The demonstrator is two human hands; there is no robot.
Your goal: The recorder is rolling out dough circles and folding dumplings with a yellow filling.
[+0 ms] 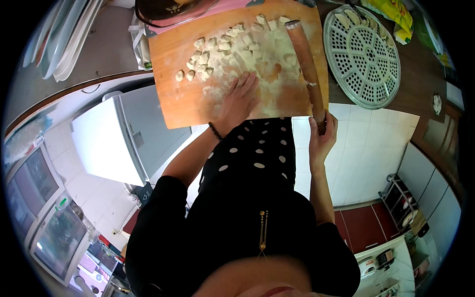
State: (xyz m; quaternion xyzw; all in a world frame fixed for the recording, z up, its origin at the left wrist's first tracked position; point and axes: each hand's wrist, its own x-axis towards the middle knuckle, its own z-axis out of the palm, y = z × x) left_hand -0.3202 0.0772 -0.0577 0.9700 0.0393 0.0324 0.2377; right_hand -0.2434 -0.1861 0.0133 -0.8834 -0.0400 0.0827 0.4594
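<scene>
A wooden board (178, 104) dusted with flour lies in front of me. My left hand (241, 98) rests on it palm down, fingers stretched toward the flour; whether anything is under the palm is hidden. Small cut dough pieces (224, 46) are scattered over the far and left-middle parts of the board, beyond that hand. Along the right edge lies a long wooden rolling pin (306, 65), pointing away from me. My right hand (324, 131) grips its near end, just past the board's front edge.
Right of the board, a round perforated steamer tray (378, 97) carries several dumplings (350, 16) at its far rim. A yellow package (399, 18) sits beyond it. A dark-rimmed pot lid (167, 11) and a pink board (230, 5) lie behind. Plates (70, 41) stand at far left.
</scene>
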